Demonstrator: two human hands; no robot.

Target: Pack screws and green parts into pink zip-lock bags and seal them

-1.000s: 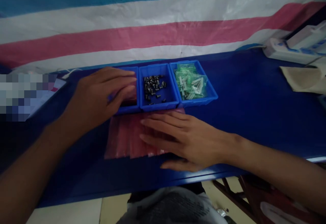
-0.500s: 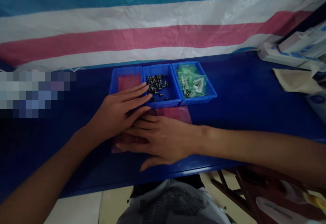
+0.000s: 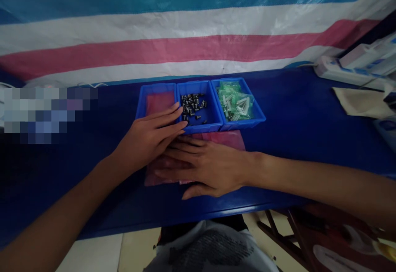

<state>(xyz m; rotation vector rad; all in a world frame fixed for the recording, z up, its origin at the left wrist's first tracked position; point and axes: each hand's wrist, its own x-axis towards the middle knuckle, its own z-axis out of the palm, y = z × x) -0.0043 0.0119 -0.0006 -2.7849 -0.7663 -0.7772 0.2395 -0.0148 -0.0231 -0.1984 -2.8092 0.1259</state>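
My right hand [image 3: 210,167] lies flat, fingers spread, on pink plastic bags [image 3: 230,139] in front of three blue bins. Its fingers point left. My left hand [image 3: 151,136] is spread at the front edge of the left and middle bins, its fingertips over the near left corner of the middle one. The left bin [image 3: 140,105] has pink bags [image 3: 157,101] inside. Black screws [image 3: 193,103] lie in the middle bin [image 3: 212,117]. Green and clear packets with white pieces [image 3: 236,103] fill the right bin [image 3: 258,117].
The blue table [image 3: 293,111] runs to a striped sheet [image 3: 192,49] behind. At the right are a white power strip [image 3: 337,72] and a beige cloth [image 3: 361,102]. A blurred patch covers things at the left. A brown stool [image 3: 334,243] stands at the lower right.
My right hand has slid a little to the right over the pink bags, and more of them shows. My left hand stays near the bins. The view has shifted slightly.
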